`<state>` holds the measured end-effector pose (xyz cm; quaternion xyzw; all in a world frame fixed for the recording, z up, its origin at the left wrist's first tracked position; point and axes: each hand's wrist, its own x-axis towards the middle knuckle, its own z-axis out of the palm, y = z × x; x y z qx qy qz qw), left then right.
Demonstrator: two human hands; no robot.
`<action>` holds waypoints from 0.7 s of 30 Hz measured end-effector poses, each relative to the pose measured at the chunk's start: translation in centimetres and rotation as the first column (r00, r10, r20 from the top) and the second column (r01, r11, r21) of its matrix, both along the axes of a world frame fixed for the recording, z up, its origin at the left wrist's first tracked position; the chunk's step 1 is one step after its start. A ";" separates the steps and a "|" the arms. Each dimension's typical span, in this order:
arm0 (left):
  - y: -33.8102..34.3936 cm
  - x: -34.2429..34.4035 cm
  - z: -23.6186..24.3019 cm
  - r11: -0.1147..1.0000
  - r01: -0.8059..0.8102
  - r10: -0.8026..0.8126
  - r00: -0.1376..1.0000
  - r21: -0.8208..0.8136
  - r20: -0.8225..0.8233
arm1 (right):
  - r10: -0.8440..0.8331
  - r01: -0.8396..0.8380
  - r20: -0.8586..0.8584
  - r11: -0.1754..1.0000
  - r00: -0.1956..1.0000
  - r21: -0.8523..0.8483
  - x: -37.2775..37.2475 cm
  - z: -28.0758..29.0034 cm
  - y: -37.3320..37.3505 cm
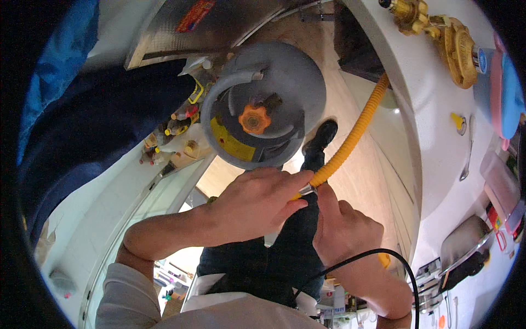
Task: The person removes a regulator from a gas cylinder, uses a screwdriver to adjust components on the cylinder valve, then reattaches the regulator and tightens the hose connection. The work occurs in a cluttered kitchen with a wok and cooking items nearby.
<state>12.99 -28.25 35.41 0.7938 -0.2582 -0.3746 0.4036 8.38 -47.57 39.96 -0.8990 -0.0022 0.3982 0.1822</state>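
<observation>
A yellow corrugated hose (359, 129) runs down from the upper right to its end between my hands. At that end sits a small shiny metal fitting (307, 189), partly hidden by fingers. My left hand (255, 198) is closed around the end from the left, thumb and fingers pinching it, and a bit of yellow shows between them. From the right, my right hand (349, 223) is closed with its fingertips against the hose end by the metal piece. Just beyond the hands stands a grey gas cylinder (296, 71) with an orange valve knob (255, 119).
On the white counter (438, 181) at right lie a brass regulator (459, 52), a small ring with a yellow piece (459, 123) and a thin metal tool (468, 153). Several bottles (178, 126) stand left of the cylinder. A black cable (408, 263) arches over my right forearm.
</observation>
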 end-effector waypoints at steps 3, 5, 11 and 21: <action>0.3 0.3 -0.3 0.995 -0.097 0.100 0.983 0.028 -0.153 | -0.148 0.143 0.038 0.984 0.988 0.107 -0.5 -1.7 0.2; 0.2 0.6 0.2 0.977 -0.194 0.213 0.934 0.094 -0.288 | -0.254 0.228 0.116 0.953 0.960 0.201 -0.4 -2.3 0.2; 1.7 -0.3 -2.3 0.866 -0.476 0.239 0.662 -0.152 -0.711 | -0.484 0.420 0.009 0.769 0.875 0.482 -1.1 -3.2 -0.5; 1.4 -0.2 -2.5 0.783 -0.605 0.109 0.356 -0.140 -0.928 | -0.381 0.306 0.087 0.841 0.921 0.446 0.3 -3.7 -2.4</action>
